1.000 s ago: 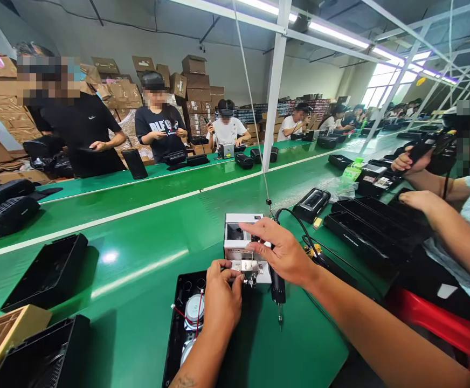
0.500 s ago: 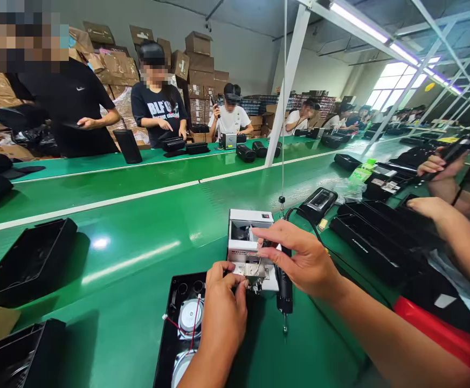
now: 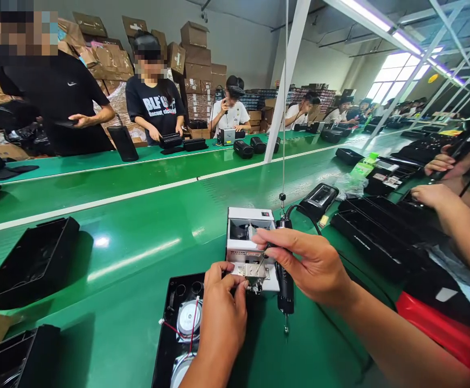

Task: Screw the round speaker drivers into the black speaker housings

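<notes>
White box (image 3: 240, 256) to steady at its near left with left hand (image 3: 224, 302), unclear in grip, while guiding straight a thin tool (image 3: 262, 261) pinched in right hand (image 3: 312, 265).

Mach. plate (image 3: 252, 270) mtl; spkr case (image 3: 169, 303) plast.; tabletop (image 3: 130, 312) glossy.

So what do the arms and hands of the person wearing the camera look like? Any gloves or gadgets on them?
They're ordinary bare human hands: I see no glove or ring on the left hand or right hand. The left forearm and right forearm show no sleeve, watch or strapped-on device within the picture.
</notes>
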A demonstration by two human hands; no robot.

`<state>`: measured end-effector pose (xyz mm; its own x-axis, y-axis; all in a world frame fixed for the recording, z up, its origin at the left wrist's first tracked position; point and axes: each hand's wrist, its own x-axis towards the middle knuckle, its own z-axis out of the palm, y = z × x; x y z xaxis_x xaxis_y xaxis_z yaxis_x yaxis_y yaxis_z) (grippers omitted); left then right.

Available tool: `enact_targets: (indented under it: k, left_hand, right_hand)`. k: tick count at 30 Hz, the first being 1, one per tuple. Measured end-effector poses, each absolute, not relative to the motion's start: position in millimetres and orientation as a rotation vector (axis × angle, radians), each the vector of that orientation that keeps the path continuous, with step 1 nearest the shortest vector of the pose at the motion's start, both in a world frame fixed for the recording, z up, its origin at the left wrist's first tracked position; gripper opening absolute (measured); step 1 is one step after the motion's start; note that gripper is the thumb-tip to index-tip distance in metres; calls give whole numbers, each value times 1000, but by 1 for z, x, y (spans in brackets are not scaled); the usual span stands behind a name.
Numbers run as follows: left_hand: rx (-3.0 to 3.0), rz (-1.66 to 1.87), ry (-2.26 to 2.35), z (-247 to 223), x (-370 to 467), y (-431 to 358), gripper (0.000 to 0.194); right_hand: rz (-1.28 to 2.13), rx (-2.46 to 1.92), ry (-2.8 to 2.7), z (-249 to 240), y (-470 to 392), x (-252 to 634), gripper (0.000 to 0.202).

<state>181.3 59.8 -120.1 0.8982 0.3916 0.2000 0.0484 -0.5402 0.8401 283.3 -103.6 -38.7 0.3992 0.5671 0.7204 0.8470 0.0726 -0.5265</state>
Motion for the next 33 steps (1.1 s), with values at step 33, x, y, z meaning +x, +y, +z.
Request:
enact_targets:
  k: [33]
  left_hand:
    - [2087,563,258,-122,183,60,18]
  right_hand:
    - [-185,-1614,-1204,-38,-101,290,45]
